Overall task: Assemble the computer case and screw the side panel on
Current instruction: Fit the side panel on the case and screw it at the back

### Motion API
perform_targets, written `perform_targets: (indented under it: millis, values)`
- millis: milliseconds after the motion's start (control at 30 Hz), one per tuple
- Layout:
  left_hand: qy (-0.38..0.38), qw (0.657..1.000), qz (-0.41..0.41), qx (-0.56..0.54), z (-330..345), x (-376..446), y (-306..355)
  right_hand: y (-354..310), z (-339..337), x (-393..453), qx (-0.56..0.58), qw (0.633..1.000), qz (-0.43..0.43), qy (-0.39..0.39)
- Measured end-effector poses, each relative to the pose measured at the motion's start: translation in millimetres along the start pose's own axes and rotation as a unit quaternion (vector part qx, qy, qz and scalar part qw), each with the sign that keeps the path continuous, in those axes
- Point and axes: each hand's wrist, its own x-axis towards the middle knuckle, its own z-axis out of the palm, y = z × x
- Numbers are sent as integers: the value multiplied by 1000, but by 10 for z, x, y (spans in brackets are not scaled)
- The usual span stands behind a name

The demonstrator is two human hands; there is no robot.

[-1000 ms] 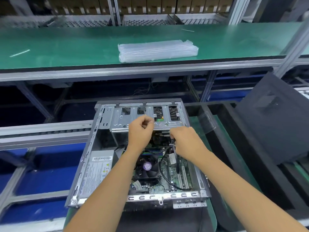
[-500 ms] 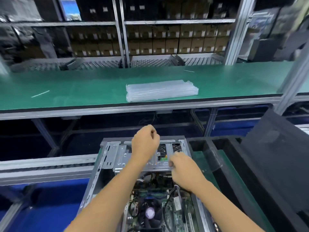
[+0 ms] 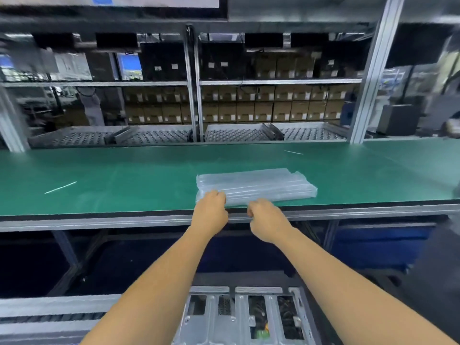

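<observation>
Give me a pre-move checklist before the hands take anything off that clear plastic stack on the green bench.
1. Clear plastic stack lies flat on the green bench, near its front edge: ok.
2. Left hand is at the stack's near left corner, fingers curled; actual contact: cannot tell.
3. Right hand is in front of the bench edge, fingers curled, holding nothing visible: ok.
4. Bench beside the stack is free of obstacles; only two thin white strips lie far off: ok.
5. Computer case is open below, side panel not fitted: not ok.
6. Side panel and screws in view: not ok.
</observation>
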Motion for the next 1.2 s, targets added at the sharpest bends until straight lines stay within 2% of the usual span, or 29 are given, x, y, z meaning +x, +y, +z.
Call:
perform_targets:
  millis: [100,200,300,400,500,700,833,1000,1200]
  values:
    - [-7,1000,1,18,64,298,-105,73,-47,467,-39,999,13,34]
    - [-39,996,37,70,193,542,-166,130,4,839,-104,993,-6,51]
    - [-114,991,45,62,357,638,-193,198,92,1077,-171,985,2,10]
    - [-108,989,43,92,452,693,-183,283,231,1194,-189,981,25,-49]
    - [-102,991,40,79,450,777,-181,309,341,1217,-160,985,40,-50]
    - [-92,986,52,129,365,807,-138,248,225,1137,-185,981,22,-56]
    - [-102,982,57,148,229,713,-135,140,91,966,-162,984,20,-71]
    - [-118,982,50,135,114,184,-127,-54,98,470,-153,984,13,-96]
    - [-52,983,86,151,-218,-469,-144,-391,38,-257,-126,990,-14,-57]
